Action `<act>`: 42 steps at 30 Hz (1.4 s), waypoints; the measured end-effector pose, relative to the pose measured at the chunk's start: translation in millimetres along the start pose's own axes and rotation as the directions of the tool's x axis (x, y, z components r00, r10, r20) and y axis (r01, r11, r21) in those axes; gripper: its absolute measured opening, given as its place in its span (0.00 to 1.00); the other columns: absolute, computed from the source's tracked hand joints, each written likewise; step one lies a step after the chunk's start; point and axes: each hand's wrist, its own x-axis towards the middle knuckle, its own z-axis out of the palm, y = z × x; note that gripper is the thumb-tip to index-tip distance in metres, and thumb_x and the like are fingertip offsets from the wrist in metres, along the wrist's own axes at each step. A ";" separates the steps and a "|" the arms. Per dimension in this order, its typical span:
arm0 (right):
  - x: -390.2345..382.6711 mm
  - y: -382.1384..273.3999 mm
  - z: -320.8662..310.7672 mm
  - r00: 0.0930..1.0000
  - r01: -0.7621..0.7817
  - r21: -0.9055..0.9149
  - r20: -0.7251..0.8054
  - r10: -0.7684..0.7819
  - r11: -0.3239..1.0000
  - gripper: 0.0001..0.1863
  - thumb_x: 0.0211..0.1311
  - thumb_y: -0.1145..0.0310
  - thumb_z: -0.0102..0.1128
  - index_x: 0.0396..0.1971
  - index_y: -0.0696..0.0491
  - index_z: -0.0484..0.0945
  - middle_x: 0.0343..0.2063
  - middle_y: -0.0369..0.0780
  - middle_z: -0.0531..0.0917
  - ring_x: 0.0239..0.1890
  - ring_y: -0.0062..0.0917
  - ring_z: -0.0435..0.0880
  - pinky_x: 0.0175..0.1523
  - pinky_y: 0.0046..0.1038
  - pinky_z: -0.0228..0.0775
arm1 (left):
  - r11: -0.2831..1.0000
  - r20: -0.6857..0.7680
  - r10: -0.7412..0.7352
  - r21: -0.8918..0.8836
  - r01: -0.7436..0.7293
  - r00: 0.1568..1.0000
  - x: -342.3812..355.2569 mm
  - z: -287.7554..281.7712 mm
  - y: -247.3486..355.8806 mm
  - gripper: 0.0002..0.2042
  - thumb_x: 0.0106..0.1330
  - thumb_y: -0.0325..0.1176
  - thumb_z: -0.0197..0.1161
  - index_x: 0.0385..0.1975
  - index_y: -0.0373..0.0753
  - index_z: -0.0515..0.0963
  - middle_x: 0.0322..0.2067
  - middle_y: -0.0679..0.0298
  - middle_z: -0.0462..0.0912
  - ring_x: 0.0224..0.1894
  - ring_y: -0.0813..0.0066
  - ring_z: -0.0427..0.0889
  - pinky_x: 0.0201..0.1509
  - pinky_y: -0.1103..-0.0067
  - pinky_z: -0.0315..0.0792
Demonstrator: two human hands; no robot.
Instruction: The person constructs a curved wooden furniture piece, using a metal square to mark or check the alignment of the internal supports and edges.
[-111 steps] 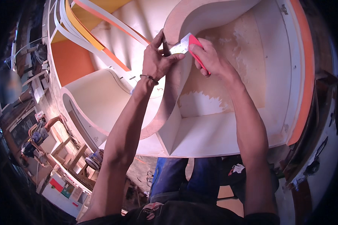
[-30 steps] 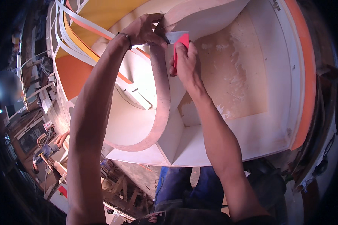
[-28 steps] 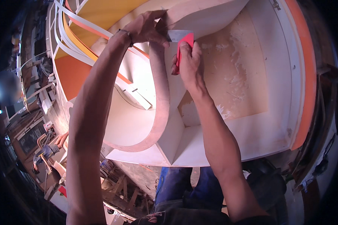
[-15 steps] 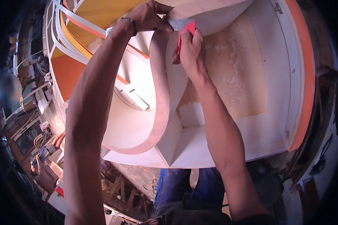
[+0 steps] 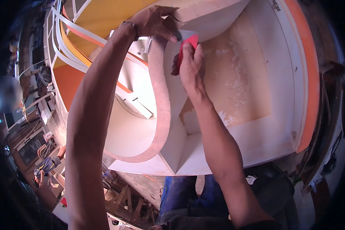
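While right hand [image 5: 190, 63] grips scraper [image 5: 192, 39], left hand [image 5: 151, 23] straddles edge [image 5: 160, 80].

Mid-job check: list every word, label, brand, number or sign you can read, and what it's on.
No text is readable.
Red-handled tool in the right hand: blade too blurred to make out any marking.
Dark shirt, lower edge: pale marks, cut off and too small to read.

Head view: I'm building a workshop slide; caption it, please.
Right hand grips a red-handled blade beside a curved panel, left hand close by.
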 end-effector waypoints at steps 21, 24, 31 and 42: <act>49.4 -24.6 1.3 0.991 0.116 -0.124 -0.054 -0.123 0.986 0.19 0.78 0.61 0.45 0.45 0.65 0.72 0.32 0.54 0.83 0.22 0.40 0.87 0.25 0.40 0.85 | 0.995 -0.009 -0.009 -0.103 0.008 1.000 39.3 -8.0 -5.8 0.18 0.50 0.36 0.83 0.40 0.37 0.89 0.32 0.66 0.91 0.37 0.80 0.85 0.44 0.76 0.79; 48.2 -21.2 2.3 0.991 0.121 -0.119 -0.049 -0.128 0.985 0.19 0.78 0.60 0.45 0.45 0.65 0.71 0.31 0.55 0.83 0.22 0.41 0.87 0.25 0.40 0.85 | 0.989 -0.020 -0.096 0.115 0.098 0.995 43.0 -4.6 -6.8 0.32 0.50 0.37 0.81 0.59 0.41 0.84 0.42 0.61 0.92 0.46 0.75 0.88 0.55 0.75 0.80; 34.9 -25.2 -37.9 0.992 0.078 0.019 -0.099 -0.076 0.997 0.17 0.79 0.60 0.45 0.45 0.62 0.69 0.25 0.48 0.81 0.16 0.33 0.82 0.18 0.33 0.76 | 0.985 0.050 -0.012 0.173 0.003 0.999 45.9 -3.5 65.6 0.42 0.41 0.36 0.86 0.63 0.38 0.80 0.49 0.60 0.90 0.50 0.66 0.88 0.59 0.69 0.80; 53.6 -59.3 -38.6 0.999 0.008 -0.075 0.035 -0.005 0.997 0.16 0.78 0.61 0.44 0.43 0.62 0.68 0.21 0.42 0.79 0.12 0.27 0.77 0.17 0.32 0.76 | 0.984 0.040 -0.044 -0.173 0.050 0.998 59.0 -6.5 21.7 0.33 0.43 0.34 0.86 0.55 0.40 0.86 0.42 0.66 0.92 0.43 0.75 0.87 0.56 0.75 0.77</act>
